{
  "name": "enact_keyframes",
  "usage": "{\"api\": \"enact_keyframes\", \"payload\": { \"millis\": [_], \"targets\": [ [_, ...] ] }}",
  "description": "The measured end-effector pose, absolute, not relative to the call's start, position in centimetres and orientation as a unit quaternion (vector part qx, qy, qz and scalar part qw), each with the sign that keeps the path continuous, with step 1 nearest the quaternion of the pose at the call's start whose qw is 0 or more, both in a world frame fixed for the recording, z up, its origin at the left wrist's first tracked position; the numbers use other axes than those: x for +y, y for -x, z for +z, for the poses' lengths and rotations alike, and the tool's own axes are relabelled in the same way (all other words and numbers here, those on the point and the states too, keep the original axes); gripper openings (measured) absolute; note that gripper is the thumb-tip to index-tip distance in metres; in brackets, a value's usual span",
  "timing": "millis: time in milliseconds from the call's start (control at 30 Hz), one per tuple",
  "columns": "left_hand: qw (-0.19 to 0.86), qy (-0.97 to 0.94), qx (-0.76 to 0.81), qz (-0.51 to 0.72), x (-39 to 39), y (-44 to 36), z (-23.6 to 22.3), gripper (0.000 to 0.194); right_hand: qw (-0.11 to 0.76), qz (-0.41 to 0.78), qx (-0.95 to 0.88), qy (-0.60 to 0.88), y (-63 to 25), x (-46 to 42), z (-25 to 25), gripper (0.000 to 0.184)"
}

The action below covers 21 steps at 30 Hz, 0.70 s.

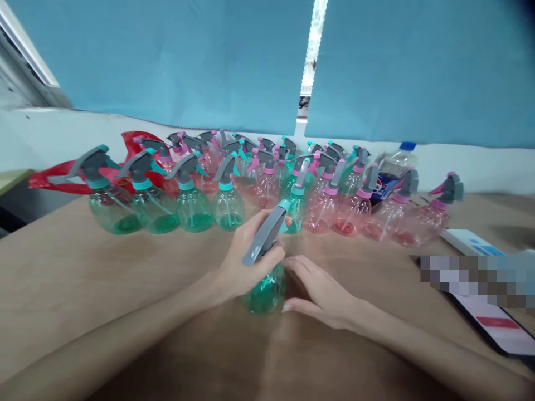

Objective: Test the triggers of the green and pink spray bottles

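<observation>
A green spray bottle (265, 292) with a grey and turquoise trigger head stands near the middle of the table, close to me. My left hand (244, 253) is wrapped round its neck, just under the trigger head, and hides that part. On the bottle's right side, my right hand (320, 292) has its fingers stretched out and thumb apart. Its fingertips are at the bottle's side; whether they touch it I cannot tell. Just beyond, another green spray bottle (296, 214) stands in the front row, partly behind my left hand's fingers.
Green spray bottles (195, 211) stand front left, pink ones (324, 214) front right, with several more behind. A red plastic bag (62, 177) lies at the left. A blue-capped bottle (399, 159) stands at the back. A phone (497, 328) and white box (472, 242) lie at the right.
</observation>
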<state>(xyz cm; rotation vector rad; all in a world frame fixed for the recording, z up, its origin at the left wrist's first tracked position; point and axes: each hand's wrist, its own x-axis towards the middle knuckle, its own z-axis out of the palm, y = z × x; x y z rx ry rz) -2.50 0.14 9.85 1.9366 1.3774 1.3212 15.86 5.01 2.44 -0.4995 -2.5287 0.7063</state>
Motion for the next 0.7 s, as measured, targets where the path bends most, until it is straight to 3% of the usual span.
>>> {"api": "enact_keyframes", "payload": {
  "millis": [233,700],
  "targets": [
    [0.216,-0.674,0.521,0.478,2.3,4.2,10.0,0.028,0.173,0.178,-0.947,0.204,-17.1,7.9,0.1,0.073],
    [0.228,-0.710,0.510,0.429,2.4,4.7,11.1,0.020,0.186,0.179,-0.946,0.197,-16.7,9.4,0.1,0.064]
  ]
}}
